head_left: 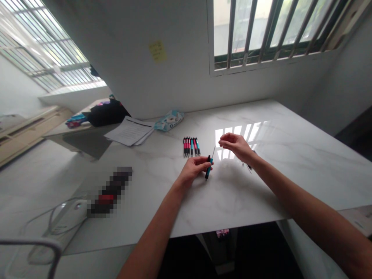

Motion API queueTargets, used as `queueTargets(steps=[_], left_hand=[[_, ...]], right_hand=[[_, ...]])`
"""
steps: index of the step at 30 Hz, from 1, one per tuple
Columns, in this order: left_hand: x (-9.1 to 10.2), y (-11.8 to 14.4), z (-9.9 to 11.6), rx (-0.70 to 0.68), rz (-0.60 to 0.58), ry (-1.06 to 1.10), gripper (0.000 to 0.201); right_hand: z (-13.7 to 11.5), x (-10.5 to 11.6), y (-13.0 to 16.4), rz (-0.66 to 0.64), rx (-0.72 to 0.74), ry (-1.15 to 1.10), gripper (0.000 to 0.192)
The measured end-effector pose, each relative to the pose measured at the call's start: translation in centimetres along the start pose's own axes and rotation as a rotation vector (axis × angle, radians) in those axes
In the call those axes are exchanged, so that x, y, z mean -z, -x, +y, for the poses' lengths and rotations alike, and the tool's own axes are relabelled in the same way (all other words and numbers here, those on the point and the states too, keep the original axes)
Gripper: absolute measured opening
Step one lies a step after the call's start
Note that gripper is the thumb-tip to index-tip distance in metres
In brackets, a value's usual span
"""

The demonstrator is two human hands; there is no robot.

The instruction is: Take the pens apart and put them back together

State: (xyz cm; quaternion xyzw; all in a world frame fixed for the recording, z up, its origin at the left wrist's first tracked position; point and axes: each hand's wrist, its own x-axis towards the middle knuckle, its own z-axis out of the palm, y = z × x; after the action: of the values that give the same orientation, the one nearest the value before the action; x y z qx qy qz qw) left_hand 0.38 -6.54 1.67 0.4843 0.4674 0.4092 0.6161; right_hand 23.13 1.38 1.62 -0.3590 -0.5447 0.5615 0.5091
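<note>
My left hand point(194, 169) is closed around a teal and black pen barrel point(208, 169), held tilted just above the table. A thin pale pen refill point(214, 152) sticks up out of its top end. To the right of the refill's tip, my right hand point(235, 145) is raised with thumb and fingertips pinched together. Anything between those fingertips is too small to make out. Beyond my left hand, several red and teal pens point(191, 147) lie side by side in a row. Partly hidden by my right wrist, thin pen parts point(249, 168) lie on the table.
Behind the pens, a pack of wipes point(169, 120) and printed sheets point(131, 131) lie by the wall. At left are a pixelated dark object point(112, 192) and a white device with a cable point(68, 217). The marbled table's point(221, 209) front edge runs near my lap.
</note>
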Motion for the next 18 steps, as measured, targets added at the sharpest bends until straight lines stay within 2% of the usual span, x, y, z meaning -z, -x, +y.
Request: queueTargets(steps=[4, 18], left_hand=[[0.02, 0.03, -0.05, -0.003, -0.013, -0.022, 0.042], [0.06, 0.01, -0.12, -0.014, -0.033, -0.008, 0.039]], right_hand=[[-0.21, -0.40, 0.37, -0.026, -0.046, -0.067, 0.044], [-0.40, -0.54, 0.69, -0.112, -0.066, 0.054, 0.049]])
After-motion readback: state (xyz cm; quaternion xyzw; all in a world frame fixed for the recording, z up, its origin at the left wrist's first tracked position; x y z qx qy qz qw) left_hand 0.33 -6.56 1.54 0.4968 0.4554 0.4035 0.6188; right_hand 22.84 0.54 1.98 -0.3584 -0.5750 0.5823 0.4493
